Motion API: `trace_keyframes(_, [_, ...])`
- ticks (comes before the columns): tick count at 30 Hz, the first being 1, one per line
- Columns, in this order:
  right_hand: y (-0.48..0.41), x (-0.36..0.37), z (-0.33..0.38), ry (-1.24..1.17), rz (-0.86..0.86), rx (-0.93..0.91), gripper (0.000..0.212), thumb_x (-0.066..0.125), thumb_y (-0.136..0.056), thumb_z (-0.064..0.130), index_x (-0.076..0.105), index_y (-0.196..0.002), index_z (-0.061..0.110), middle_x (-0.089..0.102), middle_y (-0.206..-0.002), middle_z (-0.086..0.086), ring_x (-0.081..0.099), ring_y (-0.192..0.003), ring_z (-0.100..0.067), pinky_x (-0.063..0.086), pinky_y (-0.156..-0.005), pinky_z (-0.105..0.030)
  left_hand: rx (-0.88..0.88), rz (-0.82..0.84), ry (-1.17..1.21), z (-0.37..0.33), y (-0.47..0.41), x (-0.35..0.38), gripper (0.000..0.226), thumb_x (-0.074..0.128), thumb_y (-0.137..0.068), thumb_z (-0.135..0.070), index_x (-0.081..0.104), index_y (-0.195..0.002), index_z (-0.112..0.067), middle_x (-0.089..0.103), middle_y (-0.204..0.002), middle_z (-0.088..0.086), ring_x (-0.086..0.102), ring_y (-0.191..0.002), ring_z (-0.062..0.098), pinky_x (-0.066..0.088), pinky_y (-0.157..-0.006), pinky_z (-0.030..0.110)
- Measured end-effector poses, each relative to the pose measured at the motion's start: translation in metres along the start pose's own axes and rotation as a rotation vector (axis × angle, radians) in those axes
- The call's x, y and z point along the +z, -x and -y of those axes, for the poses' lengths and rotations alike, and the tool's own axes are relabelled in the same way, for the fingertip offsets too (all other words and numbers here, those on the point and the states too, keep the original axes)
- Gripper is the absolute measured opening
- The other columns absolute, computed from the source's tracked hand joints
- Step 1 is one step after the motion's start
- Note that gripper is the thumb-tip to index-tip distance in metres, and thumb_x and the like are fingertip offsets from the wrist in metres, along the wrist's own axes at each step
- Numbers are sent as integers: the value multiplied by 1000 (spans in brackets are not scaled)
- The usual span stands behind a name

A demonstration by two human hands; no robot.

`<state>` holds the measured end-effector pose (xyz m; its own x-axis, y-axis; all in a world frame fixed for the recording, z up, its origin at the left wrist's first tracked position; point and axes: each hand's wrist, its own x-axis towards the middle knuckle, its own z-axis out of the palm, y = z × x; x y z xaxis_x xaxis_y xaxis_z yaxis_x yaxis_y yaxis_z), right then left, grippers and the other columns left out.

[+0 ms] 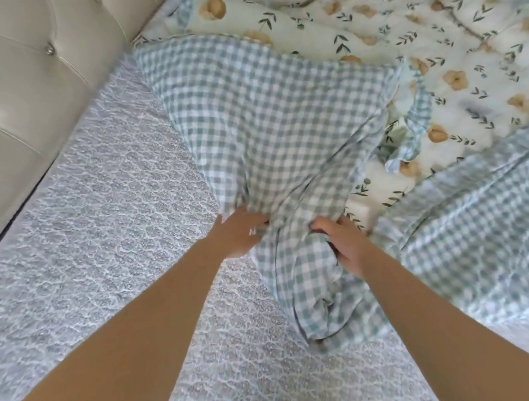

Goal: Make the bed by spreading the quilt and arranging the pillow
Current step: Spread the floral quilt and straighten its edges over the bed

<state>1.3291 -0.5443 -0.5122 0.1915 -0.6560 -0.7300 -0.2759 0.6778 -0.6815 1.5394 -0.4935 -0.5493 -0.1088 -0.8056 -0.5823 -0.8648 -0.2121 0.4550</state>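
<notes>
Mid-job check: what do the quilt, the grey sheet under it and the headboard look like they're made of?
Quilt: soft woven fabric, probably cotton, matte; it bunches into loose folds, gingham one side, floral print the other.
Sheet: quilted or textured textile, matte, with a raised repeating pattern.
Headboard: padded leather or faux leather, slight sheen, tufted with shiny buttons.

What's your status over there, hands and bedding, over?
Both gripping: left hand and right hand on bunched checked fabric. Beyond it, floral quilt crumpled, not spread. No obstruction seen on patterned sheet.
</notes>
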Motion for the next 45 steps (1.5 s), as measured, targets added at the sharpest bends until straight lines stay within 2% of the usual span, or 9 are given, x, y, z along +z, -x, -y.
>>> trace_keyframes(3, [14, 45, -8, 578, 67, -173, 18, 57, -86, 9, 55, -68, 13, 61, -67, -5, 54, -63, -20, 44, -60, -25, 1, 20, 265, 11, 12, -27, 40, 40, -103, -21, 44, -142, -25, 38, -151, -1, 52, -122, 19, 38, -102, 32])
trace_keyframes(7, [50, 129, -35, 1170, 407, -347, 33, 49, -88, 13, 34, -58, 15, 36, -56, -1, 40, -58, -15, 28, -90, -32, -48, -109, 827, 10, 25, -71, 89, 61, -81, -63, 17, -151, -31, 27, -149, -13, 29, -135, 10, 27, -113, 41])
trace_keyframes(11, [67, 178, -77, 1421, 621, -327, 24, 48, -88, 16, 42, -65, 12, 40, -61, -2, 54, -77, -27, 26, -107, -45, -30, -182, 198, 15, 37, -76, 131, 84, -59, -57, -13, -147, -47, -24, -158, -8, -9, -148, 27, 19, -114, 60])
trace_keyframes(15, [68, 172, -92, 1257, 658, -244, 28, 55, -79, 17, 35, -59, 18, 35, -59, 3, 39, -61, -12, 34, -91, -32, -147, -89, -188, 71, 48, -35, 127, 84, -68, -13, -8, -147, -49, -37, -153, -3, 33, -138, 38, 55, -85, 45])
trace_keyframes(19, [56, 152, -74, 709, 508, -51, 13, 61, -81, 19, 57, -74, 8, 47, -59, 3, 42, -49, -9, 33, -49, -25, -90, -347, 83, 97, 63, -15, 77, 71, -77, -2, 39, -141, -31, 15, -152, 2, 62, -94, 24, 52, -65, 28])
trace_keyframes(28, [0, 95, -9, -176, -34, 135, 82, 72, -85, 24, 20, -148, 28, 51, -125, -12, 56, -113, -32, 51, -97, -47, -561, -639, 685, 159, 115, 13, 23, 56, -78, 9, 65, -80, -13, 65, -89, 5, 59, -75, 25, 49, -62, 29])
trace_keyframes(33, [-2, 139, 10, 50, 148, 88, 87, 77, -80, 28, 22, -148, 34, 39, -139, 7, 46, -125, -21, 52, -93, -40, -515, -420, 884, 178, 146, 21, 34, 66, -71, 17, 59, -83, -14, 61, -85, 0, 59, -78, 22, 47, -68, 32])
trace_keyframes(39, [17, 214, 8, 309, 176, -64, 19, 70, -80, 9, 65, -97, 15, 72, -98, -9, 66, -85, -21, 52, -61, -23, -433, -427, 1288, 186, 166, -23, 20, 65, -91, -23, 60, -110, -21, 61, -122, 7, 61, -109, 26, 52, -92, 43])
trace_keyframes(45, [67, 313, -11, 805, 809, -119, 50, 71, -76, -1, 60, -120, 20, 63, -102, 7, 61, -84, -8, 54, -71, -15, -363, -242, 1609, 222, 215, -60, 65, 35, -89, -67, 67, -113, -16, 72, -107, 15, 71, -95, 29, 58, -78, 39])
